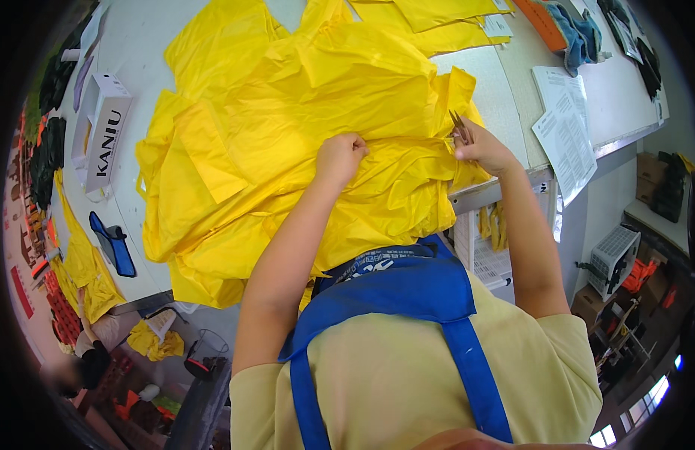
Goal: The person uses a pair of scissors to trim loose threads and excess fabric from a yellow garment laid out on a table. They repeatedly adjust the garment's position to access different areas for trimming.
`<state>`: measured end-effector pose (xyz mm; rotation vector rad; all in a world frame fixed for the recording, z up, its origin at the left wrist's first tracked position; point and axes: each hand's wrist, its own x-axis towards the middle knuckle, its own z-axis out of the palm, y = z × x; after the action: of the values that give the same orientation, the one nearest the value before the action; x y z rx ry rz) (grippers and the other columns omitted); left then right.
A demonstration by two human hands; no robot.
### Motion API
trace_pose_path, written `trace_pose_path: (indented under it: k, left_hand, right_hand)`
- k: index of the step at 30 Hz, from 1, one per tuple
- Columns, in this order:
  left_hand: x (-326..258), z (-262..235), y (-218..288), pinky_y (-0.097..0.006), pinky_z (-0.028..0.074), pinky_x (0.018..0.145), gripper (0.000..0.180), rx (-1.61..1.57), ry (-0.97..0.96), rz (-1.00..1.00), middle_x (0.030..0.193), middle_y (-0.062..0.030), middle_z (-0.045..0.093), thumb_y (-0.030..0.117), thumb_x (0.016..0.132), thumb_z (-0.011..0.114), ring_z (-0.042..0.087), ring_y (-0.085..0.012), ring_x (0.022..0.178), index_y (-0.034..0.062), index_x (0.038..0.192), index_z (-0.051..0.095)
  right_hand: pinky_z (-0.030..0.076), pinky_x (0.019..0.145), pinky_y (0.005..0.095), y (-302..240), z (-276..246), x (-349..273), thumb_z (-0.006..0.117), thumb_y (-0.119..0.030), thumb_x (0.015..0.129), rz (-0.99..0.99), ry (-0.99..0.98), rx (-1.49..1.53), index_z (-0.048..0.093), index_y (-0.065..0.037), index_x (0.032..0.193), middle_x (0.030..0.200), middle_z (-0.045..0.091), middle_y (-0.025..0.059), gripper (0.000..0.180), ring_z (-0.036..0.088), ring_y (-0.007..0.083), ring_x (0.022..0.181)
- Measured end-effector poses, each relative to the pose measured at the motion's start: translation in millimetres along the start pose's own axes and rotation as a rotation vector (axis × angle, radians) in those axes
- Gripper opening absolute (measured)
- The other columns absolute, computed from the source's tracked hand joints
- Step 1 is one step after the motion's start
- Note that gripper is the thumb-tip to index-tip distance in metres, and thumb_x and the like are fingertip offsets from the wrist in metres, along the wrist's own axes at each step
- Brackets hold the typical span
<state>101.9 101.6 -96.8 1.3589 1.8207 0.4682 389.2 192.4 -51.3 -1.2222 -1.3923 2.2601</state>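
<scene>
A large yellow garment [302, 97] of thin, smooth fabric lies crumpled across the table and hangs over its front edge. My left hand [341, 159] is closed, its fingertips pinching a fold of that fabric near the middle. At the garment's right side, my right hand [484, 150] grips thread snips [457, 123], their pointed dark blades facing up and away from me. The thumb and fingers of this hand sit close against the fabric's edge. Whether they also pinch a bit of it is too small to tell.
More yellow pieces [437, 19] with white tags lie at the far side. Printed sheets [563, 124] overhang the table edge on the right. To the left are a white box [106, 139] and a blue-edged pouch [115, 244]. Another person [88, 352] works at the lower left.
</scene>
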Motion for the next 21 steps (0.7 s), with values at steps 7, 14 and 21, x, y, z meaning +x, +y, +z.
trace_pose_path:
  k: [7, 14, 21]
  left_hand:
    - [4.8, -1.2, 4.2, -0.042, 0.049, 0.068, 0.018, 0.142, -0.019, 0.013, 0.078, -0.0137, 0.066, 0.024, 0.075, 0.069, 0.063, -0.0319, 0.076, 0.0063, 0.077, 0.066]
    - [-7.4, 7.7, 34.5, -0.041, 0.045, 0.077, 0.023, 0.192, 0.145, 0.403, 0.093, -0.0107, 0.060, 0.020, 0.072, 0.070, 0.057, -0.0301, 0.091, 0.0094, 0.091, 0.062]
    - [7.9, 43.5, 95.0, -0.041, 0.042, 0.078, 0.014, 0.146, 0.158, 0.717, 0.092, -0.0051, 0.057, 0.014, 0.075, 0.066, 0.054, -0.0264, 0.092, 0.0090, 0.086, 0.060]
  right_hand:
    - [0.032, 0.055, 0.0176, 1.2, 12.1, 4.0, 0.071, -0.011, 0.078, -0.027, 0.231, -0.047, 0.051, -0.001, 0.117, 0.083, 0.049, -0.0071, 0.046, 0.039, 0.0025, 0.065]
    - [0.033, 0.049, 0.0175, 20.0, -7.5, -4.8, 0.063, -0.015, 0.085, -0.017, 0.194, 0.316, 0.059, -0.002, 0.095, 0.069, 0.052, -0.0046, 0.017, 0.041, 0.0032, 0.053]
    - [0.038, 0.050, 0.0224, 11.3, 14.6, -1.0, 0.065, -0.016, 0.084, 0.080, 0.475, -0.196, 0.061, -0.002, 0.079, 0.064, 0.055, -0.0003, 0.016, 0.048, 0.0055, 0.056]
